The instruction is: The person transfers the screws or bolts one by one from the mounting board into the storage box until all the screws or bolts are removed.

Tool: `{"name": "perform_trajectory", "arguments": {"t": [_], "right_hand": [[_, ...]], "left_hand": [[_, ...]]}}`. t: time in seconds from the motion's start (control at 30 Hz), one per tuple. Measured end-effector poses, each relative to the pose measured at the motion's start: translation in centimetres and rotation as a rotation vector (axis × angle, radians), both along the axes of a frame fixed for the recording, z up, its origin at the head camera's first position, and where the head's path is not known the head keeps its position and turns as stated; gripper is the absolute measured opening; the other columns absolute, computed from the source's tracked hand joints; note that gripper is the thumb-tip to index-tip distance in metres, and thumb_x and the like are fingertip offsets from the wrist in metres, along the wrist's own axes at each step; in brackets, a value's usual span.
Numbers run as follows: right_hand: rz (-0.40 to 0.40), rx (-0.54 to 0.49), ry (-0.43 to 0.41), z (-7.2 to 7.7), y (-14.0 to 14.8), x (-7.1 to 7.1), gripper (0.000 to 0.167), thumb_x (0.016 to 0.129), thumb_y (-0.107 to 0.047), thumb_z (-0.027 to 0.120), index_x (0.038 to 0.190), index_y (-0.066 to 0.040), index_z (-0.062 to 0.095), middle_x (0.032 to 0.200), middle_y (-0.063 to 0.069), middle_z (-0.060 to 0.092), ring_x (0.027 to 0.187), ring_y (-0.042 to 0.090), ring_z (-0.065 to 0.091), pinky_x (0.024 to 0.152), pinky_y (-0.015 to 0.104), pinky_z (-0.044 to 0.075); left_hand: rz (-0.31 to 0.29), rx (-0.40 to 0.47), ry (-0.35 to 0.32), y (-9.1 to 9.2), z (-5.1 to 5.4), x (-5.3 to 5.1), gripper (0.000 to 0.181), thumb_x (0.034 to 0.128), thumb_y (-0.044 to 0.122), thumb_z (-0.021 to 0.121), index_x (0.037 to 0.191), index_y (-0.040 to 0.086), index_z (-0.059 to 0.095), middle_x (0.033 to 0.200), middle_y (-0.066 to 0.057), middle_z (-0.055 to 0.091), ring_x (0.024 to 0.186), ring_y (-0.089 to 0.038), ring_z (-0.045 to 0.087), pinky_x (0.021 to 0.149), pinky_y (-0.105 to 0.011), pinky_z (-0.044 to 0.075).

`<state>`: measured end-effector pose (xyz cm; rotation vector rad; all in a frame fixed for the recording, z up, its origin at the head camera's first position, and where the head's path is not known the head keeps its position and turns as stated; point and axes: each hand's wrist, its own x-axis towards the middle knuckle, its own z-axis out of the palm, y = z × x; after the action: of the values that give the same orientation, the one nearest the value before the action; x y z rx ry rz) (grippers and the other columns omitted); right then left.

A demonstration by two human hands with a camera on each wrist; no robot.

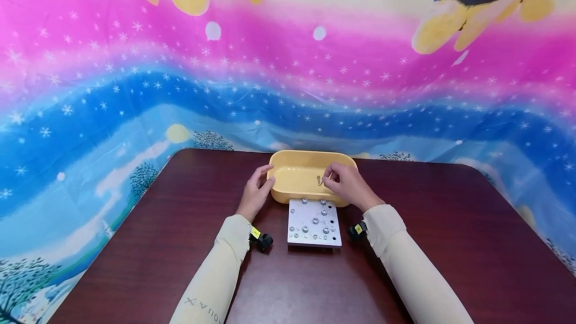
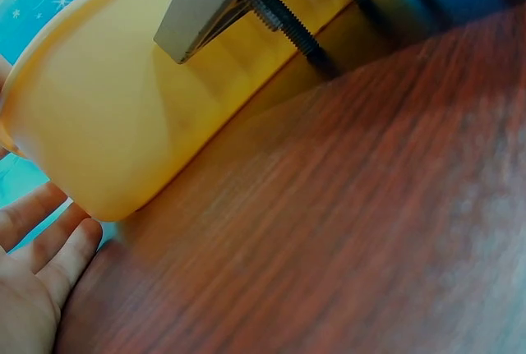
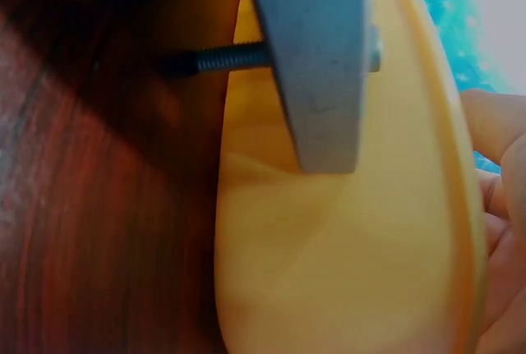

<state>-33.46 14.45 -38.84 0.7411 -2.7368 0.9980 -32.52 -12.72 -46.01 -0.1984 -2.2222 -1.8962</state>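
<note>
A yellow plastic bin (image 1: pixel 288 197) stands at the far side of the table. My left hand (image 1: pixel 257 191) is at the bin's left end, its fairly straight fingers (image 2: pixel 70 259) touching the outside near the bottom corner. Over the bin's right part, my right hand (image 1: pixel 348 183) pinches a small brass-coloured screw (image 1: pixel 321 181) between thumb and fingertips; its tip is too small to make out. In the right wrist view, part of that hand shows beyond the bin's rim. Close in front of the bin is a silver metal plate (image 1: pixel 301 220) with several bolts and holes.
Threaded bolt shanks (image 2: pixel 288 25) stick out beneath the plate, which is raised off the dark red wooden table (image 1: pixel 180 224). Black wrist cameras (image 1: pixel 264 240) sit on both wrists. A patterned cloth (image 1: pixel 270 89) hangs behind the table's far edge.
</note>
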Motion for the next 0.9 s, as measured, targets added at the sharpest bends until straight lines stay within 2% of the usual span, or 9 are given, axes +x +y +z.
{"name": "perform_trajectory", "arguments": {"t": [0.3, 0.37, 0.47, 0.53, 0.6, 0.63, 0.77, 0.9], "right_hand": [[-0.049, 0.054, -0.035, -0.6, 0.1, -1.4, 0.006, 0.091, -0.019, 0.063, 0.086, -0.015, 0.063, 0.07, -0.001, 0.061, 0.061, 0.016, 0.054, 0.057, 0.032, 0.046], [-0.061, 0.084, -0.041, -0.5, 0.0, -1.6, 0.007, 0.091, -0.02, 0.064, 0.085, -0.015, 0.063, 0.07, -0.001, 0.061, 0.06, 0.016, 0.054, 0.056, 0.031, 0.046], [-0.076, 0.132, -0.06, -0.3, -0.2, -2.0, 0.01, 0.09, -0.022, 0.066, 0.084, -0.015, 0.063, 0.07, -0.001, 0.061, 0.06, 0.016, 0.053, 0.056, 0.031, 0.045], [-0.078, 0.168, -0.08, -0.3, -0.3, -2.2, 0.012, 0.09, -0.023, 0.066, 0.083, -0.014, 0.063, 0.071, 0.0, 0.06, 0.06, 0.017, 0.052, 0.056, 0.031, 0.044], [-0.064, 0.206, -0.098, -0.3, -0.5, -2.4, 0.013, 0.09, -0.024, 0.066, 0.082, -0.014, 0.064, 0.07, 0.0, 0.059, 0.059, 0.017, 0.052, 0.056, 0.031, 0.044], [-0.056, 0.217, -0.105, -0.3, -0.6, -2.5, 0.013, 0.09, -0.023, 0.066, 0.081, -0.013, 0.064, 0.07, 0.001, 0.058, 0.059, 0.017, 0.051, 0.056, 0.031, 0.043], [-0.006, 0.254, -0.116, -0.3, -1.0, -2.9, 0.014, 0.09, -0.021, 0.064, 0.08, -0.012, 0.065, 0.069, 0.0, 0.058, 0.059, 0.016, 0.051, 0.057, 0.03, 0.043], [0.001, 0.26, -0.139, -0.4, -1.0, -3.1, 0.013, 0.091, -0.021, 0.064, 0.082, -0.011, 0.065, 0.068, 0.001, 0.057, 0.058, 0.017, 0.05, 0.057, 0.031, 0.043]], "left_hand": [[-0.035, 0.008, -0.01, 0.3, 0.3, -0.3, 0.042, 0.0967, 0.022, 0.058, 0.138, 0.02, 0.052, 0.141, 0.0, 0.049, 0.131, -0.021, 0.044, 0.107, -0.042, 0.036], [-0.048, -0.001, -0.012, 0.4, 1.2, 0.2, 0.043, 0.0967, 0.021, 0.058, 0.139, 0.016, 0.05, 0.142, -0.004, 0.048, 0.131, -0.024, 0.044, 0.107, -0.043, 0.037], [-0.058, -0.002, -0.024, 0.3, 1.3, 0.1, 0.045, 0.0972, 0.021, 0.057, 0.141, 0.015, 0.048, 0.144, -0.006, 0.046, 0.132, -0.025, 0.043, 0.107, -0.042, 0.037], [-0.057, 0.0, -0.024, 0.3, 1.3, 0.2, 0.045, 0.0975, 0.02, 0.057, 0.141, 0.015, 0.048, 0.144, -0.007, 0.046, 0.133, -0.026, 0.043, 0.107, -0.043, 0.037], [-0.045, 0.012, -0.031, 0.1, 0.3, -0.3, 0.043, 0.0976, 0.02, 0.057, 0.14, 0.019, 0.049, 0.144, -0.004, 0.047, 0.132, -0.023, 0.043, 0.108, -0.043, 0.036], [-0.039, 0.018, -0.023, 0.1, 0.2, -0.2, 0.042, 0.0975, 0.021, 0.057, 0.139, 0.021, 0.05, 0.142, -0.003, 0.047, 0.132, -0.022, 0.043, 0.108, -0.042, 0.035], [-0.004, 0.021, -0.017, 0.1, -0.1, 0.0, 0.039, 0.0967, 0.021, 0.058, 0.135, 0.024, 0.053, 0.138, -0.001, 0.051, 0.129, -0.019, 0.046, 0.108, -0.041, 0.035], [0.001, 0.012, -0.013, 0.1, -0.1, 0.1, 0.038, 0.0964, 0.022, 0.059, 0.134, 0.025, 0.054, 0.137, 0.001, 0.052, 0.129, -0.018, 0.046, 0.107, -0.041, 0.036]]}}
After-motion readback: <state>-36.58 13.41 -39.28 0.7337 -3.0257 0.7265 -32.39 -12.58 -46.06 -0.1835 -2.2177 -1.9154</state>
